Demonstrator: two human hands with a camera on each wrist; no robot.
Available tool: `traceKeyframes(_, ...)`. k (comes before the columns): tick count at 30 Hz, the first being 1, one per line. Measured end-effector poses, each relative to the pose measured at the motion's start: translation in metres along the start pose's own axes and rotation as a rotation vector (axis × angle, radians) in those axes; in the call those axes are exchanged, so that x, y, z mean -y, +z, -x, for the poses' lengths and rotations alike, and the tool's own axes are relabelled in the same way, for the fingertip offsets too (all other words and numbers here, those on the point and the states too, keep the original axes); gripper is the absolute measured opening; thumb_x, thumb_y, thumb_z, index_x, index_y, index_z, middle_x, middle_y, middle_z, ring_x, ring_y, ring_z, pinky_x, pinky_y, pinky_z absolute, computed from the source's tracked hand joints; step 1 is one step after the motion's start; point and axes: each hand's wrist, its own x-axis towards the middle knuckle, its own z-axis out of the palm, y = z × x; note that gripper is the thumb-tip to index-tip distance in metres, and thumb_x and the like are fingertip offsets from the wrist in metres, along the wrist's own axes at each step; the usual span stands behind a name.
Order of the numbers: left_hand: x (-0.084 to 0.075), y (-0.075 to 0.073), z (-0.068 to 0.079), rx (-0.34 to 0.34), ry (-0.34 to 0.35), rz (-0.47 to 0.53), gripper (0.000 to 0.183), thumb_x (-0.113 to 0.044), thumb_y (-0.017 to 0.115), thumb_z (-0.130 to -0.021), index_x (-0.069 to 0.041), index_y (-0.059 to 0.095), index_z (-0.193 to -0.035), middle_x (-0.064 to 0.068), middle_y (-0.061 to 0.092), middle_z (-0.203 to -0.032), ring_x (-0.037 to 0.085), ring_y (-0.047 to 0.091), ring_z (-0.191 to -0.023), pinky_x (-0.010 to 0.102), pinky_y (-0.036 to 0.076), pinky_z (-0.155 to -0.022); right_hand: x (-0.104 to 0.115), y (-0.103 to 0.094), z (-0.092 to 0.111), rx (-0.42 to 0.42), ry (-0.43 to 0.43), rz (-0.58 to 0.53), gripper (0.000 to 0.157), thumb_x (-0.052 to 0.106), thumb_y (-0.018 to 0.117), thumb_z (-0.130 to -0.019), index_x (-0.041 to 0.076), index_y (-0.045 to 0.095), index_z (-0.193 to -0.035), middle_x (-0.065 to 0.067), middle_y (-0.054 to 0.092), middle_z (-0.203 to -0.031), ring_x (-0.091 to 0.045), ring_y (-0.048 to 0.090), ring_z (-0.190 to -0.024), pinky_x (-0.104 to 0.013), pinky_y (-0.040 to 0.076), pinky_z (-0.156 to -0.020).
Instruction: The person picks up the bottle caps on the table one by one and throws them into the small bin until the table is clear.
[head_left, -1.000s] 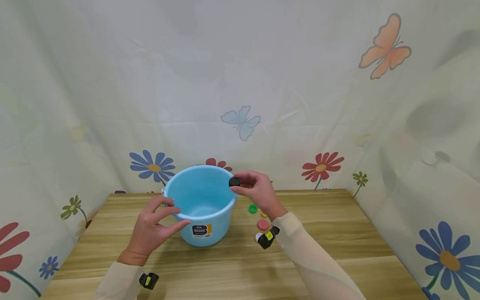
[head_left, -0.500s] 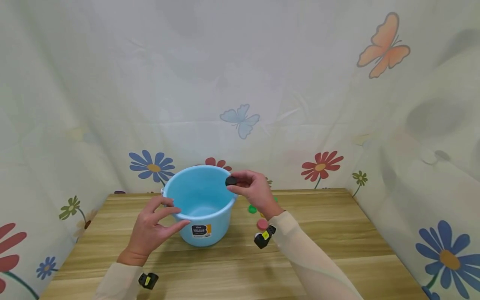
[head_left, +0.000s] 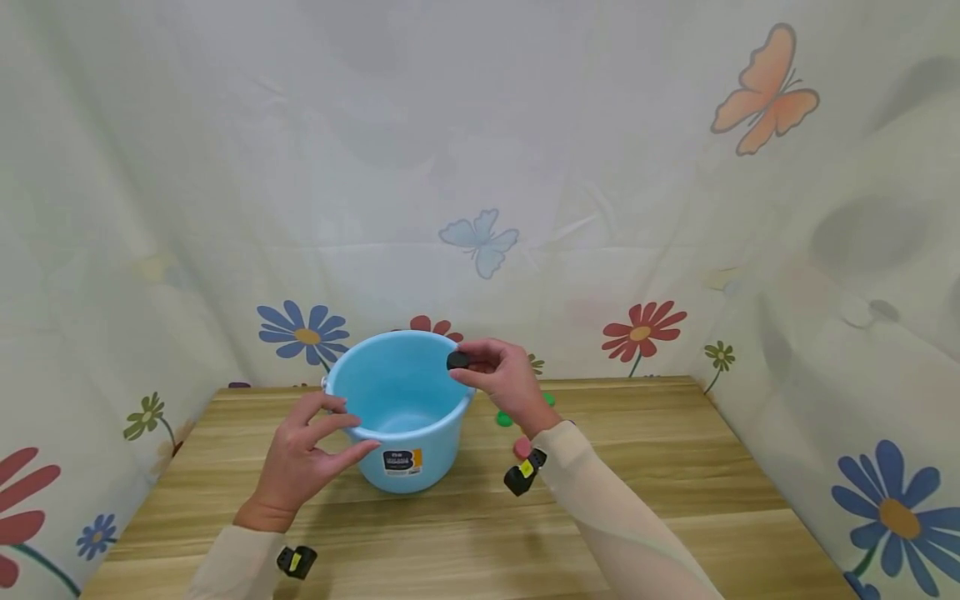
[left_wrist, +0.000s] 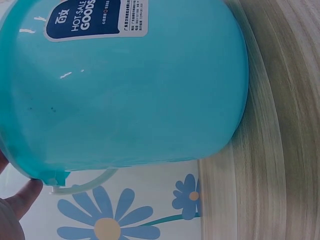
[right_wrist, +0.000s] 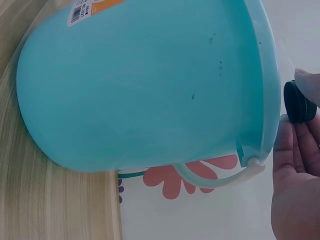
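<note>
A light blue bucket point(head_left: 408, 454) stands upright on the wooden table, with a printed label on its front. My left hand point(head_left: 300, 450) holds its rim at the near left side, the thumb outside the wall. In the left wrist view, part of that hand point(left_wrist: 12, 212) shows beside the rim near the handle joint. Between thumb and fingers, my right hand point(head_left: 506, 379) pinches a round black bottle cap point(head_left: 457, 361) at the right side of the rim. The right wrist view shows the black cap point(right_wrist: 296, 102) just outside the rim, on edge.
Right of the bucket, a green cap point(head_left: 505, 418), a second green piece point(head_left: 550, 399) and a pink round cap point(head_left: 522, 448) lie on the table point(head_left: 420, 542), partly behind my right arm. A flowered curtain point(head_left: 375, 167) surrounds the table. The bucket's pale handle point(right_wrist: 215, 181) hangs down.
My right hand has shifted slightly left with the black bottle cap, closer over the bucket's rim. The left hand and the bucket have stayed in place.
</note>
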Motion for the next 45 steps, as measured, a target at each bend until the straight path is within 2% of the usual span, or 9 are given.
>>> traceKeyframes(4, 0.0008, -0.0001, -0.0001, 0.003, -0.001, 0.005, 0.04, -0.056, 0.087, -0.074, -0.019, 0.079, -0.088, 0.003, 0.064, -0.104, 0.026, 0.062, -0.111, 0.009, 0.035, -0.11, -0.0001, 0.0015, -0.0008, -0.005, -0.001, 0.0, 0.04, 0.021, 0.085, -0.085, 0.014, 0.073, -0.123, -0.008, 0.073, -0.116, -0.022, 0.071, -0.099, -0.029, 0.063, -0.092)
traceKeyframes(10, -0.0013, -0.0014, -0.0011, 0.016, -0.014, 0.019, 0.047, -0.064, 0.078, -0.078, -0.018, 0.079, -0.089, 0.004, 0.064, -0.105, 0.026, 0.061, -0.112, 0.005, 0.031, -0.11, 0.0, 0.003, -0.0016, -0.009, 0.006, 0.012, 0.04, 0.023, 0.085, -0.086, 0.016, 0.072, -0.123, -0.006, 0.072, -0.118, -0.022, 0.071, -0.1, -0.03, 0.062, -0.093)
traceKeyframes(13, -0.0014, -0.001, -0.0016, 0.01, -0.005, 0.018, 0.041, -0.055, 0.088, -0.073, -0.018, 0.079, -0.088, 0.003, 0.064, -0.105, 0.026, 0.061, -0.111, 0.004, 0.031, -0.11, 0.0022, 0.0035, -0.0009, -0.011, 0.013, 0.019, 0.04, 0.024, 0.085, -0.086, 0.017, 0.073, -0.123, -0.006, 0.072, -0.119, -0.023, 0.071, -0.101, -0.031, 0.062, -0.094)
traceKeyframes(17, -0.001, -0.0004, -0.0018, 0.005, -0.001, 0.015, 0.037, -0.029, 0.099, -0.059, -0.018, 0.079, -0.088, 0.003, 0.064, -0.104, 0.026, 0.061, -0.11, 0.005, 0.032, -0.109, 0.005, 0.004, -0.0006, -0.013, 0.018, 0.012, 0.039, 0.023, 0.085, -0.086, 0.017, 0.073, -0.122, -0.006, 0.072, -0.118, -0.023, 0.071, -0.102, -0.031, 0.062, -0.094)
traceKeyframes(21, -0.0008, -0.0006, -0.0022, 0.013, -0.009, 0.01, 0.037, -0.027, 0.1, -0.058, -0.018, 0.079, -0.088, 0.003, 0.064, -0.104, 0.026, 0.061, -0.111, 0.028, 0.055, -0.101, 0.0059, 0.0047, -0.0011, -0.014, 0.019, 0.014, 0.04, 0.022, 0.085, -0.086, 0.015, 0.072, -0.123, -0.007, 0.072, -0.119, -0.023, 0.071, -0.102, -0.031, 0.062, -0.094)
traceKeyframes(24, -0.0005, -0.0005, -0.003, 0.011, -0.005, 0.018, 0.037, -0.028, 0.1, -0.059, -0.017, 0.079, -0.088, 0.004, 0.064, -0.104, 0.028, 0.061, -0.111, 0.053, 0.06, -0.088, 0.0056, 0.0055, -0.0017, -0.016, 0.023, 0.01, 0.039, 0.022, 0.085, -0.085, 0.015, 0.073, -0.122, -0.007, 0.072, -0.119, -0.023, 0.071, -0.101, -0.031, 0.062, -0.094)
traceKeyframes(25, -0.0004, -0.0004, -0.0032, 0.011, -0.003, 0.022, 0.037, -0.027, 0.1, -0.059, -0.017, 0.079, -0.088, 0.005, 0.064, -0.105, 0.029, 0.061, -0.111, 0.057, 0.06, -0.085, 0.0056, 0.0057, -0.0019, -0.017, 0.026, 0.008, 0.038, 0.021, 0.085, -0.085, 0.015, 0.073, -0.121, -0.007, 0.072, -0.118, -0.023, 0.071, -0.101, -0.031, 0.062, -0.094)
traceKeyframes(30, 0.0005, -0.0005, -0.0037, 0.016, -0.008, 0.027, 0.039, -0.023, 0.1, -0.057, -0.017, 0.079, -0.089, 0.008, 0.064, -0.105, 0.031, 0.061, -0.112, 0.059, 0.059, -0.085, 0.0057, 0.0072, -0.0028, -0.017, 0.037, 0.001, 0.038, 0.02, 0.085, -0.085, 0.015, 0.073, -0.121, -0.008, 0.072, -0.118, -0.023, 0.072, -0.101, -0.032, 0.063, -0.093)
traceKeyframes(45, 0.0025, 0.0, -0.0032, 0.008, 0.0, 0.017, 0.038, -0.026, 0.1, -0.057, -0.019, 0.079, -0.088, 0.003, 0.063, -0.104, 0.027, 0.062, -0.111, 0.058, 0.059, -0.084, 0.0035, 0.0087, -0.0054, -0.007, 0.041, -0.008, 0.039, 0.022, 0.085, -0.086, 0.014, 0.073, -0.122, -0.007, 0.072, -0.119, -0.023, 0.072, -0.102, -0.032, 0.062, -0.094)
